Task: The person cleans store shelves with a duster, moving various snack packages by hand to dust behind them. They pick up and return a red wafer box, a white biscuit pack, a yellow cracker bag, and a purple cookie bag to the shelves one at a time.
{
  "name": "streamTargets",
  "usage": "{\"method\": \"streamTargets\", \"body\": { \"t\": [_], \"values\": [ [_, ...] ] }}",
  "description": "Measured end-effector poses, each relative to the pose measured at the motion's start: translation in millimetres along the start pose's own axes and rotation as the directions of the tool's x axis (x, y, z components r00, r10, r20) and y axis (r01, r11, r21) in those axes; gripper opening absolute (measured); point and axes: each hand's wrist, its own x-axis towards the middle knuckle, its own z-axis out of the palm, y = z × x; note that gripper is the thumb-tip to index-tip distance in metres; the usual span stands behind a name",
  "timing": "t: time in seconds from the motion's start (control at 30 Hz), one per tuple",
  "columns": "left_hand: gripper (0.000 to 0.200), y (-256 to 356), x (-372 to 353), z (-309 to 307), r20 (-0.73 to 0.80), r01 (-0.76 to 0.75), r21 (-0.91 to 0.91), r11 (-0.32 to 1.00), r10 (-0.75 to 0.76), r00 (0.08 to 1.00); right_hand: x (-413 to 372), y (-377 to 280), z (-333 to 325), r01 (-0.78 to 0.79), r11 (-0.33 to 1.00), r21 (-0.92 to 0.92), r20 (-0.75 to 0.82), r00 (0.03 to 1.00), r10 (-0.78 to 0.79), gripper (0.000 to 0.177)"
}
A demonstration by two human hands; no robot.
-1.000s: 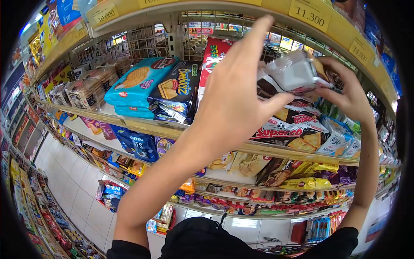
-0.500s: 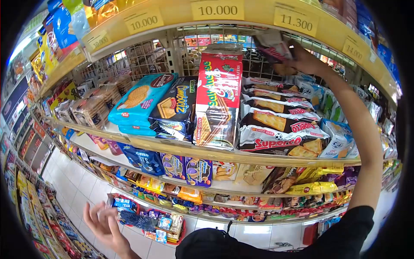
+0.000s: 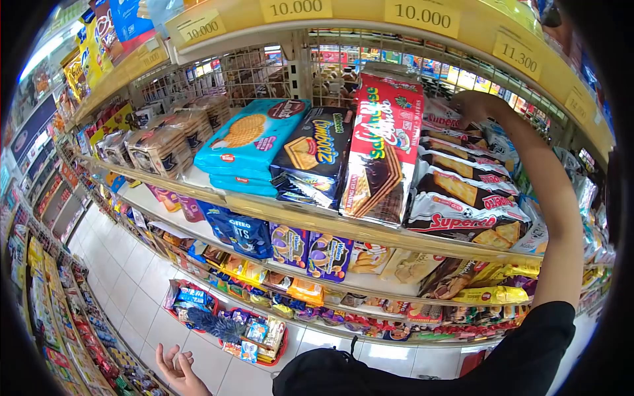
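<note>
Right hand [image 3: 477, 105] lies atop the Superco wafer stack [image 3: 462, 191] on the shop shelf [image 3: 297, 221], its grip unclear; left hand [image 3: 177, 369] hangs open, empty.

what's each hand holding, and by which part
Left hand: nothing, open. Right hand rests on the back end of the top Superco pack; grip cannot be told.

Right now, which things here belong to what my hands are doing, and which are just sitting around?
In use: right hand, on top of the Superco packs; left hand, open and empty, down low.
Lying about: red wafer pack; blue biscuit packs; Oreo packs; red floor basket.
</note>
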Motion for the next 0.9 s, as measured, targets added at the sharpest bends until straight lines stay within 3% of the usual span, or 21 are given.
{"method": "streamTargets", "body": {
  "t": [0.1, 0.17, 0.3, 0.33, 0.47, 0.57, 0.7, 0.73, 0.87, 0.9],
  "values": [
    [0.045, -7.4, 4.4, -1.6, 0.030, 0.006, 0.012, 1.000, -0.007, 1.000, 1.8, -14.1, -0.3, 0.105, 0.992, -0.065, 0.070, 0.993, -0.100, 0.060],
    [0.045, -3.9, 5.2, 1.2, 0.061, 0.008, 0.026, 1.000, -0.010, 0.998, 17.8, -11.7, -2.3, 0.094, 0.996, 0.006, 0.207, 0.974, -0.093, 0.057],
    [0.047, -14.5, 9.2, 5.7, 0.092, 0.038, 0.003, 0.999, -0.038, 0.995, 23.7, -11.4, -9.6, -0.085, 0.965, 0.250, 0.389, 0.921, -0.019, 0.056],
    [0.047, -18.1, 11.0, 6.9, 0.107, 0.044, -0.002, 0.999, -0.044, 0.993, 17.3, -16.7, -13.1, -0.082, 0.971, 0.225, 0.385, 0.923, -0.011, 0.054],
    [0.049, -29.3, 18.9, 7.8, 0.178, 0.062, 0.002, 0.998, -0.061, 0.982, -4.5, -25.6, -23.8, -0.191, 0.883, 0.428, 0.353, 0.935, 0.031, 0.046],
    [0.050, -37.3, 24.0, 12.5, 0.166, 0.109, 0.002, 0.994, -0.108, 0.980, -2.1, -31.0, -18.6, -0.232, 0.907, 0.352, 0.365, 0.926, 0.095, 0.056],
    [0.046, -38.8, 29.6, 16.2, 0.197, 0.129, 0.034, 0.991, -0.134, 0.971, -3.3, -50.4, -20.5, -0.060, 0.991, 0.122, 0.320, 0.947, 0.018, 0.058],
    [0.046, -40.6, 32.5, 14.5, 0.226, 0.123, 0.042, 0.992, -0.129, 0.966, -6.3, -50.2, -11.4, -0.113, 0.985, 0.129, 0.238, 0.968, 0.080, 0.057],
    [0.044, -49.8, 48.8, 1.1, 0.276, 0.126, 0.016, 0.992, -0.125, 0.953, -37.5, -79.5, -24.2, 0.047, 0.999, 0.018, 0.088, 0.995, -0.048, 0.049],
    [0.044, -54.2, 54.4, -5.6, 0.290, 0.127, 0.008, 0.992, -0.123, 0.949, -37.4, -71.8, -21.4, -0.023, 0.997, 0.070, 0.058, 0.998, 0.019, 0.047]
  ]
}}
